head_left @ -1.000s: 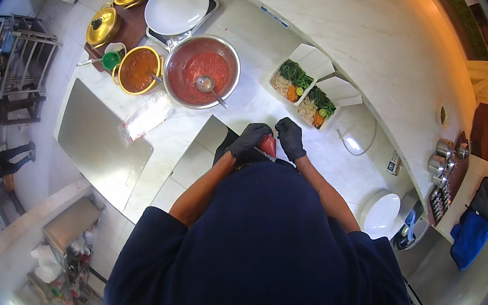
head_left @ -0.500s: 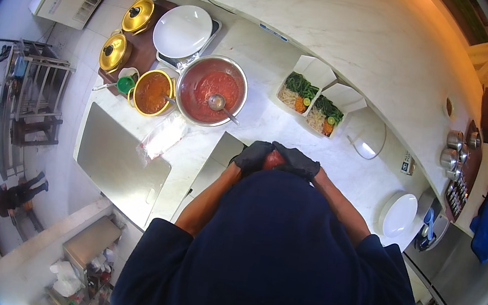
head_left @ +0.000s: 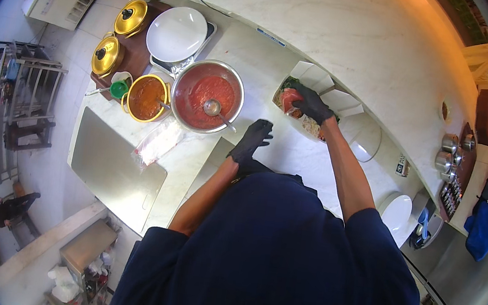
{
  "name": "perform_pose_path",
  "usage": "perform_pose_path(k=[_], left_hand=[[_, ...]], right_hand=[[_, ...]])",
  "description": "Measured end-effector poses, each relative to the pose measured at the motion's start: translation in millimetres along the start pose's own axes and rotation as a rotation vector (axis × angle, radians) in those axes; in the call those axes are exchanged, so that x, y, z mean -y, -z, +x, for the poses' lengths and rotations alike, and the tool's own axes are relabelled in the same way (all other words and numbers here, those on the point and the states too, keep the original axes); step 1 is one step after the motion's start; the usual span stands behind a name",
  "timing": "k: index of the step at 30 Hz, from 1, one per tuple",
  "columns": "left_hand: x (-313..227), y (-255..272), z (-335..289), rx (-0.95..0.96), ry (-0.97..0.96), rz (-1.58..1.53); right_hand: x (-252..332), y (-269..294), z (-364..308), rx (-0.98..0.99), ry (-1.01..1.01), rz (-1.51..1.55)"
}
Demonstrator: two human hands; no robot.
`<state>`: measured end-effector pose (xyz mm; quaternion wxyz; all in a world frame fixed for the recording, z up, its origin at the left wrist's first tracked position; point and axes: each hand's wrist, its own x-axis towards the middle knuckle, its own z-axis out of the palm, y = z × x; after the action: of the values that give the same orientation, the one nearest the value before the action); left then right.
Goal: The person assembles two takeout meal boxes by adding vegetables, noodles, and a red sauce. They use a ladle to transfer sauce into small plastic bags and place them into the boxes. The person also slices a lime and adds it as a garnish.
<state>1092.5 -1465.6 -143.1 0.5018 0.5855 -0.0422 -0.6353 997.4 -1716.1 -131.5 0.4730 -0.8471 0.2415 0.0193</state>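
My right hand (head_left: 312, 105), in a black glove, is closed on a red, rounded lump of food (head_left: 291, 99). It holds the lump over the left of two open white takeaway boxes (head_left: 313, 74), so much of that box's contents is hidden. Greens and pale bean sprouts (head_left: 311, 126) show around the hand, partly covered by it. My left hand (head_left: 253, 141), also black-gloved, is open and empty above the counter, fingers apart. Nearest to it is a steel bowl (head_left: 239, 94) with a red mixture (head_left: 208, 89) and a ladle (head_left: 213, 108) inside.
Left of the bowl stand a yellow pot (head_left: 165, 112) of brown sauce, two lidded gold pots (head_left: 106, 56) and a white plate (head_left: 177, 34). A clear plastic bag (head_left: 159, 141) lies near a metal panel (head_left: 114, 164). White plates (head_left: 396, 211) are at right. Another person (head_left: 13, 207) is far left.
My hands have parted. The right one has carried the red lump forward and right to the left box; the left one has moved slightly forward, let go and opened.
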Motion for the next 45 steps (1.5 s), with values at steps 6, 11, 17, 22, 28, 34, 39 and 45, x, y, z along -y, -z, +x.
perform_pose_path(k=[6, 11, 17, 22, 28, 34, 39, 45], left_hand=[[38.1, 36.2, -29.4, -0.016, -0.001, 0.015], [51.8, 59.0, -57.3, -0.156, -0.068, 0.276], [70.7, 86.0, -77.4, -0.135, -0.304, 0.593], [98.6, 102.2, -119.7, 0.085, -0.669, 0.892], [84.2, 106.6, -158.2, 0.024, -0.089, 0.566], [30.4, 62.2, -103.4, 0.066, -0.07, 0.939], [-35.7, -10.4, -36.2, -0.126, -0.818, 1.21], [-93.8, -58.8, 73.1, -0.202, -1.087, 1.677]], right_hand=[[7.2, 0.5, 31.1, 0.163, 0.057, -0.149], [21.8, -9.8, 13.7, -0.118, 0.082, -0.6], [21.2, -18.5, -23.1, -0.456, 0.12, -0.319], [21.5, -29.1, -131.2, -0.327, -0.331, 0.083], [3.0, -76.5, -274.0, 0.19, -0.578, 0.448], [-24.8, -115.8, -340.3, 0.025, -0.771, 0.592], [-45.2, -134.3, -353.6, -0.135, -0.82, 0.625], [-49.4, -160.6, -370.1, -0.251, -0.851, 0.659]])
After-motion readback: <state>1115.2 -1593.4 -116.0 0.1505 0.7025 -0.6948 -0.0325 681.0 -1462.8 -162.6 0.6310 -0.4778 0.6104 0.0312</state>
